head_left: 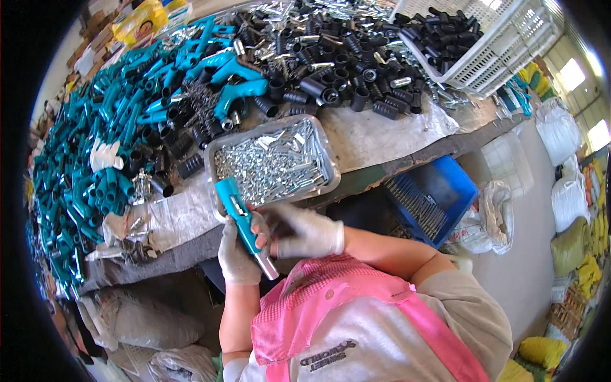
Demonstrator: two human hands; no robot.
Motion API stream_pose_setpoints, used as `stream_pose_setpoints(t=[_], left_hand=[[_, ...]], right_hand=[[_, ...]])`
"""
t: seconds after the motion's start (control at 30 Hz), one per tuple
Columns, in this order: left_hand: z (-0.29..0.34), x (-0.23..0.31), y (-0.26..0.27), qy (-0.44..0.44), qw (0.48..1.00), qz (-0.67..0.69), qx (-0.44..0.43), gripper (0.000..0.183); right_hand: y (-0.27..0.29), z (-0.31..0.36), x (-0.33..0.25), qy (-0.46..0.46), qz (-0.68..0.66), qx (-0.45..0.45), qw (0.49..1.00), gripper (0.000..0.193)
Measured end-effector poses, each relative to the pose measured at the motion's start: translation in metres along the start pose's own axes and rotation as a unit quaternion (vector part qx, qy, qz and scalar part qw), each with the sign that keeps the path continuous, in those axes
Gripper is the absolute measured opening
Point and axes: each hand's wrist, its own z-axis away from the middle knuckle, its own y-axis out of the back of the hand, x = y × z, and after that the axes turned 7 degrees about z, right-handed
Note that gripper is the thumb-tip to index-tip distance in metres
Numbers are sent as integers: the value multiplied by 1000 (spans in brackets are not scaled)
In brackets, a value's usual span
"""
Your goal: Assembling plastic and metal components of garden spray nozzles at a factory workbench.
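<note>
Tray (334, 172): near us, on our table (474, 119)
Housings (108, 105): tray's left
Sleeves (312, 87): tray's far side
Crate (503, 48): far right
Bin (463, 184): right of us

We count one left hand (238, 260), one right hand (313, 233), one held handle (242, 221), one tray (331, 167) of metal bits (270, 159), one blue bin (456, 184), dozens of loose handles (237, 95).

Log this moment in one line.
left hand: holding teal piece | right hand: beside it, blurred, contact unclear | near: plastic tray of small metal parts
</note>
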Motion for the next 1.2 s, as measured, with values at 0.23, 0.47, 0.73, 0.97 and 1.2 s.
stream_pose_setpoints(t=[0.23,0.47,0.73,0.97,1.2], left_hand=[[-3,-16,-29,-171,951,-257,-21,45],[-22,-5,-29,-159,987,-32,1,40],[-21,10,-32,-153,987,46,-2,37],[-19,15,-29,-120,973,173,-99,36],[-7,30,-18,-121,978,157,-56,35]], right_hand=[[-23,14,5,-47,68,-70,994,36],[0,-13,-25,42,122,7,992,27],[-22,-13,-2,50,161,30,985,28],[4,-19,-35,-241,-423,-225,844,35],[-23,-19,-36,-155,-169,-150,962,29]])
